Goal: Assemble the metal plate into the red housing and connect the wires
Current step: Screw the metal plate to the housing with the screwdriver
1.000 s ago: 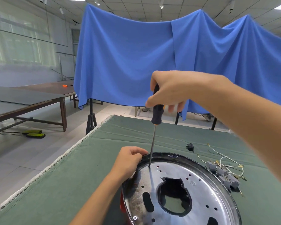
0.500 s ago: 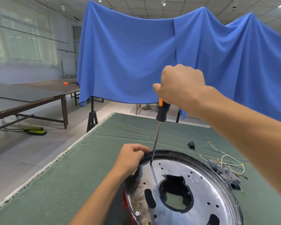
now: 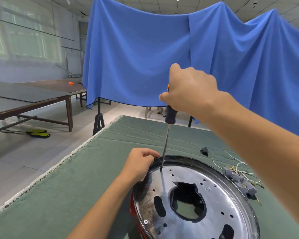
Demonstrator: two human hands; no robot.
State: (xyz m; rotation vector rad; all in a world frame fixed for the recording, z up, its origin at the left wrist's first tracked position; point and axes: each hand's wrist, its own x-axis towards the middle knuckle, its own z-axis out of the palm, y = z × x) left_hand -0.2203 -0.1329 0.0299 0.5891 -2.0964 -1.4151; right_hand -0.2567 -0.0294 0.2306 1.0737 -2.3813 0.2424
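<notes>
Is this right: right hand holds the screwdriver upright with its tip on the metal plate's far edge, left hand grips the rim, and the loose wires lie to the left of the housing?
Not quite. The head view shows the loose wires lying to the right of the red housing, not the left. The rest holds: the right hand holds the screwdriver upright, tip on the metal plate at its far edge, and the left hand grips the rim.

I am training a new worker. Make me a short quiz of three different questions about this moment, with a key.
1. True or false: the right hand holds the long orange-and-black screwdriver upright.
2. What does the left hand grip? A) the grey connectors with wires B) the rim of the round shiny metal plate C) the small black plug
3. The screwdriver tip touches the plate near its ____ edge.

Key: 1 true; 2 B; 3 far
</notes>
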